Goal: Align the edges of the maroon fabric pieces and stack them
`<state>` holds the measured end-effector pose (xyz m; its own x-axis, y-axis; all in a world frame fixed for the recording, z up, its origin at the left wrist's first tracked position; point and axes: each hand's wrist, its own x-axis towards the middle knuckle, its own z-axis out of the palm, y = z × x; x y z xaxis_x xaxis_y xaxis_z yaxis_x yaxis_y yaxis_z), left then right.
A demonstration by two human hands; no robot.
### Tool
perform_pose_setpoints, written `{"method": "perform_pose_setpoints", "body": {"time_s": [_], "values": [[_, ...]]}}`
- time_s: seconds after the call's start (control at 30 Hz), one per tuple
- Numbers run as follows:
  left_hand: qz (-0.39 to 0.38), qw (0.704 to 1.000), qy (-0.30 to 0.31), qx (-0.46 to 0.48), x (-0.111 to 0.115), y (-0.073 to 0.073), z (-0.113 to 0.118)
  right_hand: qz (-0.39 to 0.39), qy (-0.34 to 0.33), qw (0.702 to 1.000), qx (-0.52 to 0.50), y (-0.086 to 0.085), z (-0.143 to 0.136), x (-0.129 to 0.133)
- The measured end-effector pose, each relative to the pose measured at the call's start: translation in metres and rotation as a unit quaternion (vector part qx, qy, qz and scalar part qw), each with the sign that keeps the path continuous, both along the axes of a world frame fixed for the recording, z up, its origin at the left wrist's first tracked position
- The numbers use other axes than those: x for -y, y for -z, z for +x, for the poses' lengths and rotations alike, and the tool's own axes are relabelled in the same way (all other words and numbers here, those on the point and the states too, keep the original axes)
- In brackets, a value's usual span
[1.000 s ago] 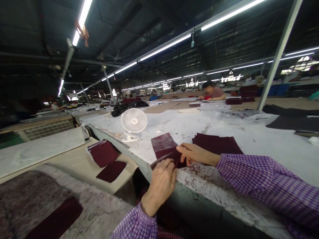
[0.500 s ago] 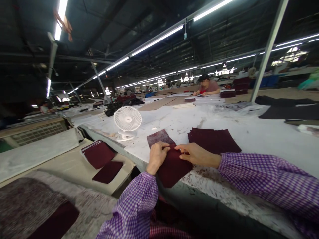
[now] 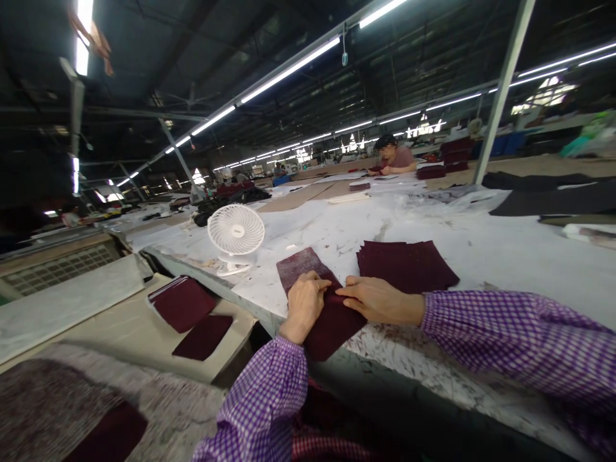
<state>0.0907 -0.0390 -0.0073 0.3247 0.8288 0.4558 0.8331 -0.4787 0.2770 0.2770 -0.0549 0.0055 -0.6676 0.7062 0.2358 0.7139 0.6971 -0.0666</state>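
Note:
A maroon fabric piece point(image 3: 332, 333) lies at the table's front edge, its near end hanging over. Its far end shows a paler, speckled patch point(image 3: 301, 260). My left hand point(image 3: 305, 305) is closed on the fabric's left side, fingertips bent down at the middle. From the right, my right hand point(image 3: 380, 300) pinches the cloth close by, its fingers held together and the fingertips near those of the left. What lies under the fingertips is hidden. Just behind my right hand rests a stack of maroon fabric pieces point(image 3: 407, 266).
A small white fan point(image 3: 235, 231) stands on the white-covered table point(image 3: 317, 221) at the far left. More maroon pieces point(image 3: 183, 305) lie on a lower beige surface point(image 3: 120, 321) at left. Across the table a person point(image 3: 397, 157) leans over the work. A post point(image 3: 503, 96) rises at right.
The view has swung slightly, so things sit a little further left. My right fingers have straightened and lie lower over the fabric. More of the speckled patch shows.

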Motion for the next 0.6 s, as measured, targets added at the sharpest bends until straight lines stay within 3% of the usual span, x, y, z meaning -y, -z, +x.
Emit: {"method": "perform_pose_setpoints", "body": {"time_s": [0.23,0.37,0.6], "values": [[0.03,0.996,0.005,-0.087,0.009,-0.006,0.003,0.007,0.022,0.999,-0.041,-0.007,0.001,-0.004],[0.026,0.995,-0.002,-0.094,0.01,-0.007,0.004,0.006,0.021,0.999,-0.047,-0.013,-0.003,-0.006],[0.029,0.996,-0.014,-0.082,0.011,-0.006,0.006,0.024,0.043,0.999,0.011,-0.008,-0.013,0.0]]}}
